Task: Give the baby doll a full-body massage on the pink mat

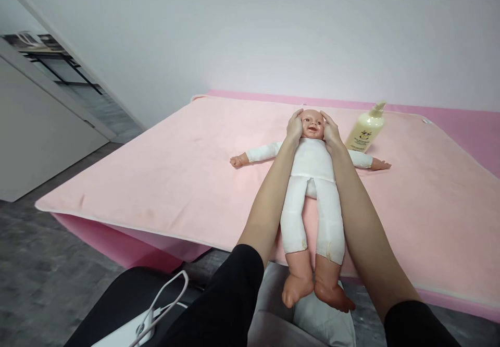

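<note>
A baby doll (313, 159) with a white cloth body lies on its back, its head away from me and its feet toward me. My left hand (295, 126) cups one side of the doll's head, and my right hand (331, 129) cups the other side. Both palms press against the head with the fingers reaching up beside it, so the face stays uncovered between them. The doll's arms spread out sideways past my forearms. Just right of my right hand stands a pale yellow pump bottle (365, 132), partly behind the doll's arm.
Under the doll, a light pink mat (164, 164) covers a pink table (469, 128) against a white wall. The doll's feet reach past the near edge. At the lower left, a white power bank (125, 331) with a cable rests on something black.
</note>
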Available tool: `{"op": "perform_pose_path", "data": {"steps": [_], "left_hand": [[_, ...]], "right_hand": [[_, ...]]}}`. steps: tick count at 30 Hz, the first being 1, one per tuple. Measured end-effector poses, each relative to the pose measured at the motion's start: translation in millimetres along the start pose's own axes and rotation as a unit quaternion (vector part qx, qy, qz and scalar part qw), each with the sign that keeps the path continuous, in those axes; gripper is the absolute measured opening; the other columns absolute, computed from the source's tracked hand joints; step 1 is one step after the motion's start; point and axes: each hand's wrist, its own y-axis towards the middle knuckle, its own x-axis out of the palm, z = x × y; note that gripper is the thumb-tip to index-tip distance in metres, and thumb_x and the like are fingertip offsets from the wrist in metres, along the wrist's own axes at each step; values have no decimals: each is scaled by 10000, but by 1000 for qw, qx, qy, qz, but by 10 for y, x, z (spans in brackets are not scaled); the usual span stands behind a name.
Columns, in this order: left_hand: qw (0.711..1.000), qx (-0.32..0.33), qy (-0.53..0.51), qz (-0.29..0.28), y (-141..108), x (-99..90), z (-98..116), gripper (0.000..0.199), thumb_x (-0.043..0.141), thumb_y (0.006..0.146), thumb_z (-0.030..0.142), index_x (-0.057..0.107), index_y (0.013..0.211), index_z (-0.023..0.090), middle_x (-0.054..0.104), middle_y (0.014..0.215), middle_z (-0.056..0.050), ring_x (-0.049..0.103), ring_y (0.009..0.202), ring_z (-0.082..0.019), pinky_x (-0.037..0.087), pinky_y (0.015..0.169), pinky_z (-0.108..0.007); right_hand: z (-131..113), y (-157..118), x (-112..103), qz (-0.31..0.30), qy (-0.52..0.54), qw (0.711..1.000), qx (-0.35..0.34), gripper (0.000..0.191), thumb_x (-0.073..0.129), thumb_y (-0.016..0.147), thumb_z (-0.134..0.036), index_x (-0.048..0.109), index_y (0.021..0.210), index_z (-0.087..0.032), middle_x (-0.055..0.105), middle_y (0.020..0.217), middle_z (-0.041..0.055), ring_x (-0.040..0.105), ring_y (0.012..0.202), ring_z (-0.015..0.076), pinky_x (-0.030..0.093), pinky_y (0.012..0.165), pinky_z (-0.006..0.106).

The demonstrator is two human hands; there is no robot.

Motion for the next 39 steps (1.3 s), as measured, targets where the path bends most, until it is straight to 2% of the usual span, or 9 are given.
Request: {"op": "perform_pose_path", "data": {"steps": [4,8,13,16,21,26,32,36,39], "left_hand": [[1000,14,4,7,-28,4,8,333,376,899,256,599,1144,223,583,1296,3,480,1260,-144,348,1066,-260],[1000,25,-6,-4,-62,4,-7,331,491,866,339,588,1152,203,584,1284,-37,506,1232,-171,356,1052,-270],[999,42,27,-4,-72,-3,-34,416,623,775,318,564,1175,223,572,1288,-39,513,1218,-186,357,1048,-284],[998,40,44,-2,-47,0,-32,377,578,792,272,567,1166,229,575,1284,-26,510,1218,-179,356,1049,-287],[999,27,46,-3,-9,7,-13,351,472,830,210,574,1165,200,582,1277,-32,513,1210,-168,352,1050,-275],[1000,18,22,6,3,7,-19,382,429,816,160,599,1155,211,574,1299,-7,475,1259,-163,327,1065,-257],[1000,18,11,13,-12,2,-19,369,399,840,206,617,1138,228,595,1271,8,473,1267,-173,317,1087,-271],[999,17,27,19,-24,17,-5,367,365,862,199,611,1133,231,596,1270,10,469,1268,-173,319,1089,-295],[999,40,24,11,-36,28,-12,307,411,879,258,614,1105,214,595,1266,-10,489,1243,-163,332,1066,-268]], "right_hand": [[4,-13,-8,-1,0,1000,-2,440,436,798,-333,572,1209,-258,501,1345,0,456,1246,193,408,1034,420],[17,5,-3,-15,18,1000,3,422,442,823,-425,560,1192,-259,523,1307,22,491,1205,192,430,1013,389],[59,28,10,-24,-5,999,-39,498,604,738,-490,532,1180,-274,529,1270,37,502,1169,192,437,986,360],[70,35,7,-35,-7,999,-35,500,629,720,-470,524,1173,-287,536,1256,31,519,1136,185,446,967,356],[48,39,7,-14,-6,1000,-20,386,558,771,-412,539,1133,-278,554,1239,18,523,1121,167,432,977,358],[65,73,1,-4,-2,1000,-8,358,498,777,-329,544,1129,-290,566,1226,-6,533,1087,155,432,977,370],[88,93,-43,-25,-13,1000,-8,406,474,774,-374,554,1162,-284,548,1237,6,522,1117,186,452,959,385],[66,64,-48,-13,-12,1000,8,418,447,787,-347,542,1187,-275,543,1249,16,532,1115,177,457,953,377],[58,58,-28,-5,-18,1000,-21,398,453,803,-375,545,1173,-257,518,1293,27,500,1171,170,432,988,376]]}}
